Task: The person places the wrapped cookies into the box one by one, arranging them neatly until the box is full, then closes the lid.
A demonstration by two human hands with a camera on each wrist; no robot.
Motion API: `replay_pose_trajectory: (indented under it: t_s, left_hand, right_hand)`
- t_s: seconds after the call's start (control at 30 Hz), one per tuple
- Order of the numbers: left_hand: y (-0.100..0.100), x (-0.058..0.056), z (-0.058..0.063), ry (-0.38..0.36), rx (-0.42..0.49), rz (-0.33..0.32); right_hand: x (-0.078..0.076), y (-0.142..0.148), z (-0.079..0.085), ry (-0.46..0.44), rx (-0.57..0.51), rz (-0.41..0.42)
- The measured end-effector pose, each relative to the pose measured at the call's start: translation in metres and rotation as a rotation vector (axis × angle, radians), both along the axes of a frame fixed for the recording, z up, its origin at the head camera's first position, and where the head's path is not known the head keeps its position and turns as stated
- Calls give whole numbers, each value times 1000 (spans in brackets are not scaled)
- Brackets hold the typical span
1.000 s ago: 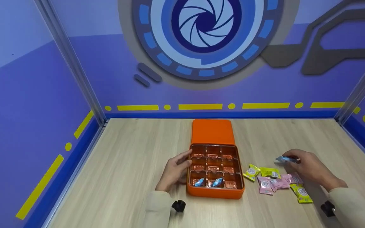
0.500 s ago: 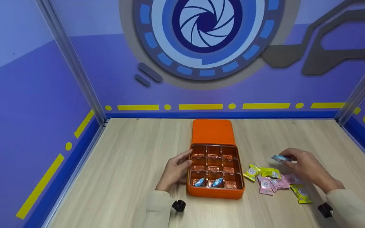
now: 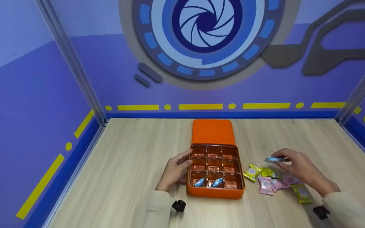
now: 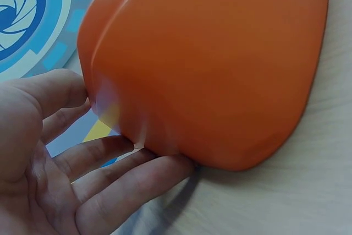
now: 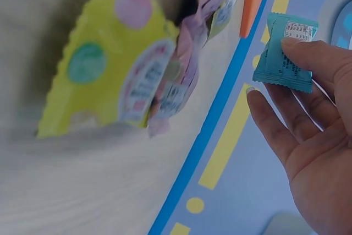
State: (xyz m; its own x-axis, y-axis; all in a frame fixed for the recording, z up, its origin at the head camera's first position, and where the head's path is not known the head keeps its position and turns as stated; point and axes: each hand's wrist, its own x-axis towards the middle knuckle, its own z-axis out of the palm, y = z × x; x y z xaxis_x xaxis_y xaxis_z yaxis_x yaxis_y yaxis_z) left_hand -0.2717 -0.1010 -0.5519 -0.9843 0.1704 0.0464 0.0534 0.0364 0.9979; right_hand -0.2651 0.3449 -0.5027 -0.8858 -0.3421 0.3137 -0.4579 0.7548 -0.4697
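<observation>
left hand (image 3: pixel 173 170) with fingers loosely extended, right hand (image 3: pixel 303 166) raised, pinching between thumb and fingers

The box (image 3: pixel 215 192) looks smooth, its insert (image 3: pixel 213 168) shiny plastic.

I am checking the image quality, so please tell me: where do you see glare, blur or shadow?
Left wrist: hazy glare on the orange box near the left fingers; right wrist: the close yellow packet looks soft, dark shadow beside it; head: soft shadow on the table near the right sleeve.
</observation>
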Motion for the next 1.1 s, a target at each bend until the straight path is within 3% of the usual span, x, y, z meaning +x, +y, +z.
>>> replay_pose_trajectory:
  t_s: [0.3,0.53,0.83,1.1]
  left_hand:
    - [0,0,1,1,-11,0]
    - [0,1,2,-5,4,2]
    - [1,2,3,-18,-14,14]
    - [1,2,2,-8,-13,12]
  right_hand:
    - [7,-14,2,-48,-28,6]
    - [11,-27,3,17,-63,72]
    - [13,-40,6,-6,-65,104]
    - [14,-45,5,48,-89,173]
